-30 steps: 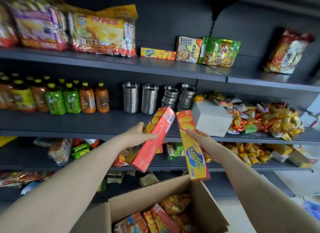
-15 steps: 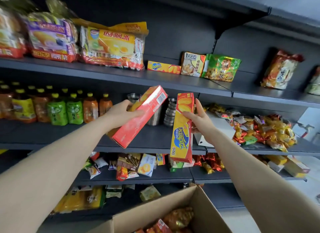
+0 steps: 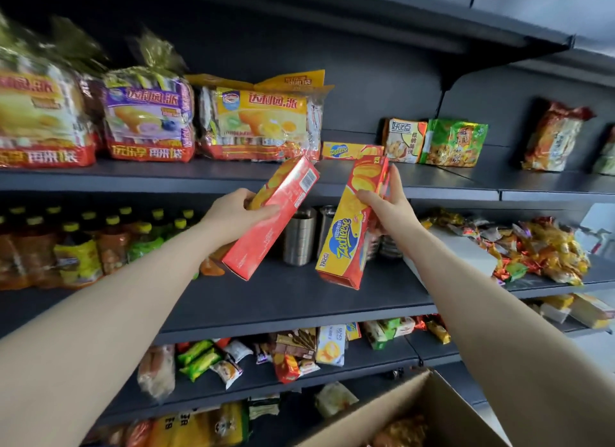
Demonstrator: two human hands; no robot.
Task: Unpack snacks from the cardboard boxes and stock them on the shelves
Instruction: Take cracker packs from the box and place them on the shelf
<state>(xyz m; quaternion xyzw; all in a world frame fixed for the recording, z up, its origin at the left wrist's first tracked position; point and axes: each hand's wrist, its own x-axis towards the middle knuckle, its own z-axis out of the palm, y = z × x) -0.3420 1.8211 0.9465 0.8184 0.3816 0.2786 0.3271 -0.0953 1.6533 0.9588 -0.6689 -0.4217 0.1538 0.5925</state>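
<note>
My left hand (image 3: 234,215) grips a long red and yellow cracker box (image 3: 266,227), tilted with its top end up to the right. My right hand (image 3: 386,203) holds a second box of the same kind (image 3: 346,240), its yellow Zecheese face towards me. Both top ends reach the front edge of the upper shelf (image 3: 366,177). A third such box (image 3: 351,150) lies flat on that shelf just behind them. The open cardboard box (image 3: 392,416) sits at the bottom right, with snack bags partly visible inside.
Large cake bags (image 3: 259,124) fill the upper shelf's left side, and smaller snack bags (image 3: 452,142) stand at its right. On the shelf below are drink bottles (image 3: 76,247), steel cups (image 3: 299,237), a white box (image 3: 462,250) and loose candy (image 3: 545,250). Lower shelves hold mixed snacks.
Both hands have lifted their boxes from the level of the cup shelf up to the edge of the upper shelf. My view has tilted upward, so less of the cardboard box shows.
</note>
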